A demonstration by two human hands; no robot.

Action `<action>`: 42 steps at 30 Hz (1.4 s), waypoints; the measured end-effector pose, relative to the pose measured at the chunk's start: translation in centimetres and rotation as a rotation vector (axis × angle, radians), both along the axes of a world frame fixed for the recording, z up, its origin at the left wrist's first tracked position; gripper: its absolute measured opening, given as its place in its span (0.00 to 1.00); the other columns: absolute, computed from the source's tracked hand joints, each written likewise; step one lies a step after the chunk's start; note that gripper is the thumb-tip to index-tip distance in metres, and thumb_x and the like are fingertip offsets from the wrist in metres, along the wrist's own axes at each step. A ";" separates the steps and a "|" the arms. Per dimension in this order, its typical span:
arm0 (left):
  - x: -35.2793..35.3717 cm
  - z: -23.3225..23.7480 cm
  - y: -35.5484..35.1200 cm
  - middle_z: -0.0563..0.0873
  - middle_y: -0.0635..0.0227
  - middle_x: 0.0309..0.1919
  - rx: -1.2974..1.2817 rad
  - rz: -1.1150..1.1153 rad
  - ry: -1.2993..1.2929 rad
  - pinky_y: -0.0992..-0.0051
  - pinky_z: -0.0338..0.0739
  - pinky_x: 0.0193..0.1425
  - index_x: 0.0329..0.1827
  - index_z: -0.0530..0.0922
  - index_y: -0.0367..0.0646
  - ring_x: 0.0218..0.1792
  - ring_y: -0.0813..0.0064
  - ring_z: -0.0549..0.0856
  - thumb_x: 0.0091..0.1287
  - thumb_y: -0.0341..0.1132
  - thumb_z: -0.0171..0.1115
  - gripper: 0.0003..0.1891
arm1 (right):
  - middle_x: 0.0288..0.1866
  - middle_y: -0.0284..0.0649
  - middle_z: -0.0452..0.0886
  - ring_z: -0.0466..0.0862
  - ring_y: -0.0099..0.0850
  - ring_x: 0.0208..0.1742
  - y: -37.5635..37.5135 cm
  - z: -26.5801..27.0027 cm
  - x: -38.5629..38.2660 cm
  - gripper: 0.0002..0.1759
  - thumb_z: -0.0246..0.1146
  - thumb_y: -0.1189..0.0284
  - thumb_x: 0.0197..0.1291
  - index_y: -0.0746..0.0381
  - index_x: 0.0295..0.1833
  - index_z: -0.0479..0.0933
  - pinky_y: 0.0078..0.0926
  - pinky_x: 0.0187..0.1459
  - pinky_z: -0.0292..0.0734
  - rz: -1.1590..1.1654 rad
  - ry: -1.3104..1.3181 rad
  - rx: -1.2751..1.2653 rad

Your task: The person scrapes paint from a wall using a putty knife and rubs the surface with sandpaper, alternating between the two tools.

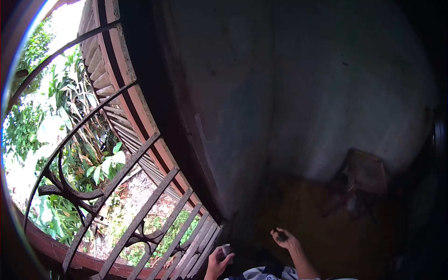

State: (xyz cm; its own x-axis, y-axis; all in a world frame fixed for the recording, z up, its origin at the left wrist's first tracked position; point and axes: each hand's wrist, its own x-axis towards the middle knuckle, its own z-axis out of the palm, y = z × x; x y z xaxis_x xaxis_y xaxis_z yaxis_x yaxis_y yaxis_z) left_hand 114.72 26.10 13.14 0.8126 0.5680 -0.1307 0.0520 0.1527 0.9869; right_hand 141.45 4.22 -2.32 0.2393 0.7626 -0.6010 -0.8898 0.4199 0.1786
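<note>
At the bottom centre, my left hand is closed around a small greyish cup-like object, close to the lower end of the window bars. To its right, my right hand is raised over the dim floor, its fingers curled round a small dark object that is too shadowed to name. The two hands are apart. Part of a patterned shirt shows between the forearms at the lower edge.
Metal window bars slant across the left side, with bright plants outside. A slatted shutter stands beside them. A pale wall rises ahead. A wooden chair-like item sits on the brown floor at the right.
</note>
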 end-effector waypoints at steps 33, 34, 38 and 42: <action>7.1 -2.2 -20.4 0.74 0.73 0.25 -0.026 0.691 0.033 0.83 0.72 0.24 0.42 0.66 0.45 0.21 0.87 0.75 0.74 0.33 0.59 0.09 | 0.49 0.42 0.77 0.79 0.30 0.26 -0.5 11.6 8.5 0.23 0.57 0.71 0.66 0.63 0.65 0.70 0.22 0.20 0.71 0.488 -1.078 0.003; 6.8 -2.2 -21.0 0.76 0.73 0.26 -0.029 0.725 0.033 0.83 0.74 0.24 0.43 0.65 0.46 0.22 0.87 0.77 0.71 0.32 0.63 0.12 | 0.49 0.42 0.78 0.80 0.30 0.26 0.4 12.9 8.4 0.24 0.58 0.72 0.66 0.64 0.67 0.70 0.23 0.21 0.71 0.487 -1.084 0.008; 5.7 -2.9 -22.0 0.77 0.72 0.30 -0.029 0.794 0.088 0.81 0.77 0.30 0.43 0.64 0.46 0.28 0.85 0.79 0.63 0.35 0.74 0.22 | 0.48 0.42 0.80 0.83 0.29 0.29 2.4 18.2 7.7 0.23 0.58 0.71 0.71 0.64 0.69 0.70 0.21 0.24 0.73 0.429 -1.167 -0.024; 5.2 -1.0 -20.5 0.78 0.70 0.34 0.142 0.813 0.174 0.78 0.79 0.38 0.44 0.64 0.46 0.34 0.82 0.80 0.55 0.39 0.81 0.28 | 0.46 0.40 0.80 0.79 0.24 0.28 3.7 17.8 7.1 0.16 0.60 0.68 0.72 0.63 0.61 0.74 0.19 0.24 0.70 0.377 -1.160 0.004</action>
